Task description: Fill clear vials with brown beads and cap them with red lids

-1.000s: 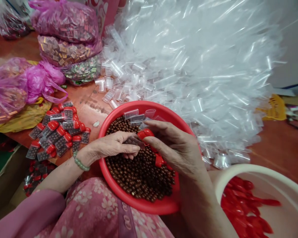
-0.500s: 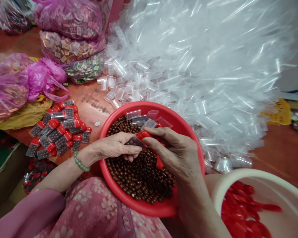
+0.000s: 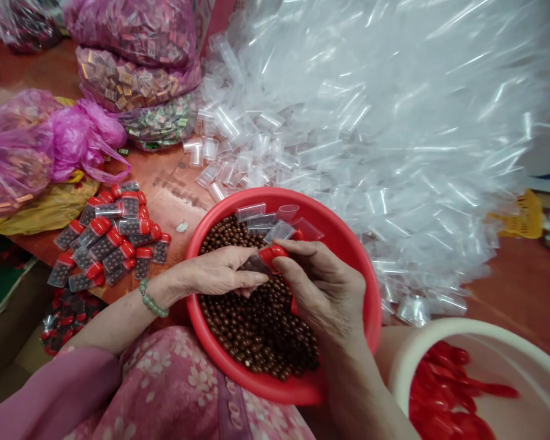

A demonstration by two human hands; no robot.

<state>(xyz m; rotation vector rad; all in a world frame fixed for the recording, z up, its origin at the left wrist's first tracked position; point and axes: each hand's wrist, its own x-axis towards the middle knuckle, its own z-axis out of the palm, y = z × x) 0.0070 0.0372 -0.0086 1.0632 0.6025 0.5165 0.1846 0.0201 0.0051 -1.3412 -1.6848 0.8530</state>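
Note:
Above a red basin (image 3: 197, 342) my left hand (image 3: 224, 271) grips a clear plastic tube (image 3: 253, 264) filled with dark brown balls. My right hand (image 3: 323, 281) pinches a red cap (image 3: 273, 252) between thumb and forefinger, at the tube's mouth. Whether the cap is fully seated I cannot tell. Shiny brown balls (image 3: 256, 342) fill the lower part of the basin. Several clear tubes without caps (image 3: 279, 231) lie on them near the far rim. More red shows beneath my right fingers, partly hidden.
Filled, red-capped tubes (image 3: 114, 244) are piled on the table at left, with more in a box below. A large heap of clear tubes (image 3: 371, 110) spreads across the back right. Red caps (image 3: 444, 391) lie in a cream tub (image 3: 421, 336). Pink bags (image 3: 132, 30) stand at back left.
Both hands and the tube have shifted slightly right within the view, and the whole scene has shifted a little too. The red cap stays at the tube's end.

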